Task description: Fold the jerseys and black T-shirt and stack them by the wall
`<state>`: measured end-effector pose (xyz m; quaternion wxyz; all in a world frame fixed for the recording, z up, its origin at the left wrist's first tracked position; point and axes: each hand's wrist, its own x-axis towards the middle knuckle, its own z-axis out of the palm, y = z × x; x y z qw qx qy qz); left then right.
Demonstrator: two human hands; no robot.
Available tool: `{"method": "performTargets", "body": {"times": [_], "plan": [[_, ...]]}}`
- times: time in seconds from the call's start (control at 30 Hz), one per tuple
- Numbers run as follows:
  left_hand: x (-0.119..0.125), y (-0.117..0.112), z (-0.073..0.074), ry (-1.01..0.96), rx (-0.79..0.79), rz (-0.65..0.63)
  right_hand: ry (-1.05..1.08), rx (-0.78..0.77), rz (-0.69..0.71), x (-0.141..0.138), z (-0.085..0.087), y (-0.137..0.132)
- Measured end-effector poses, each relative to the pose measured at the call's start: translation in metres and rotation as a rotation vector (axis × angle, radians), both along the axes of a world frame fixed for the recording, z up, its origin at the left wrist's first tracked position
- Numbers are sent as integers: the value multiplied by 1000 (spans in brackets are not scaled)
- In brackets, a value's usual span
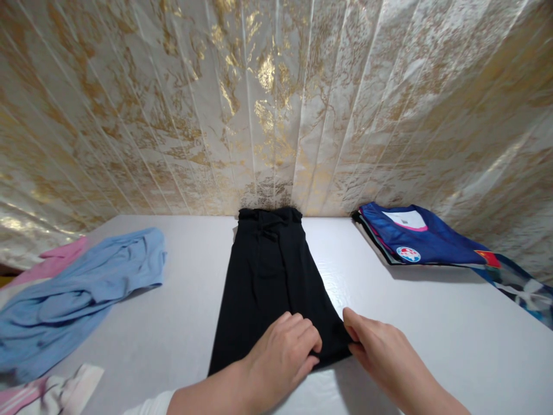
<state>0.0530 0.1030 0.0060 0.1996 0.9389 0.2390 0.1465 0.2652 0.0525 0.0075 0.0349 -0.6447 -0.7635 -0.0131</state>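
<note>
A black skirt (270, 276) lies spread on the white table, its gathered waistband and bow-like tie at the far edge and its wider hem toward me. My left hand (285, 351) is closed at the hem, right of its middle, with the fingers curled over the cloth. Between thumb and fingers, my right hand (378, 349) pinches the right corner of the hem. That corner is drawn a little outward and the cloth is taut there. My left forearm hides part of the hem's left side.
A light blue garment (112, 271) lies on the left over pink cloth (64, 256). More pink and white cloth (56, 395) is at the near left. On the right sits a folded stack topped by a navy shirt (436, 242). A gold-patterned curtain (268, 104) hangs behind the table (185, 328).
</note>
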Motion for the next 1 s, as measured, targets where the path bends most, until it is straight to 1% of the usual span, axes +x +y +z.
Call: {"method": "performTargets", "body": {"times": [0.2,0.33,0.4,0.53,0.63,0.73,0.87,1.0], "plan": [[-1,0,-2,-34,27,-33,-109,-10,-53,3,1,-4],[-2,0,-3,-32,51,-35,-141,-91,-117,-2,7,0],[-2,0,-3,-29,40,-27,-79,-128,-120,-5,9,3],[-2,0,-4,-19,-2,-20,132,-182,0,-5,8,9],[-2,0,-3,-8,-29,-19,173,-193,12,-3,5,10],[-2,0,-1,4,-31,-7,82,-184,-63,-1,6,9],[-1,0,0,11,-26,12,-105,-198,-168,-4,13,7],[-2,0,-2,1,-39,0,-209,-270,-193,-10,19,6]]}}
